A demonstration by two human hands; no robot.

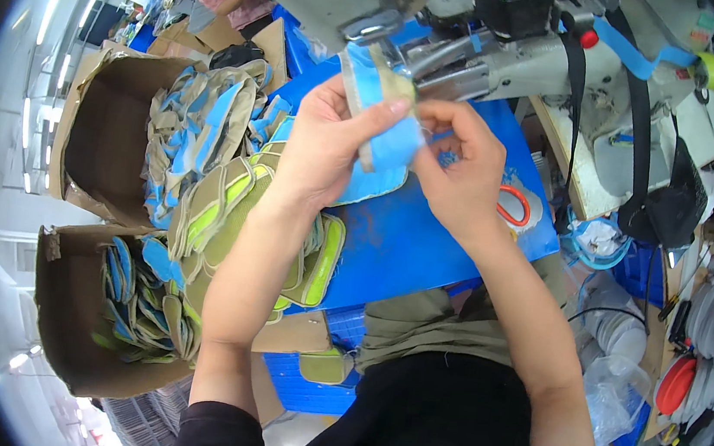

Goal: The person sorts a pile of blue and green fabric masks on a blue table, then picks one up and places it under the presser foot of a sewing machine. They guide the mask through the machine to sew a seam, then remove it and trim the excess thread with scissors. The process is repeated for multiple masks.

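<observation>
My left hand (322, 145) grips a blue and tan fabric shoe piece (385, 126) and holds it up at the arm of a grey industrial sewing machine (479, 57). My right hand (463, 169) pinches the right edge of the same piece, fingers curled. Below the hands lies a blue work surface (398, 245). A stack of tan, blue and lime-green shoe pieces (228, 209) sits to the left of my left forearm.
Two open cardboard boxes (95, 152) (68, 323) at the left hold several more pieces. Orange-handled scissors (515, 207) lie on the blue surface at the right. Black and blue straps hang from the machine; spools and plates (710, 339) crowd the right edge.
</observation>
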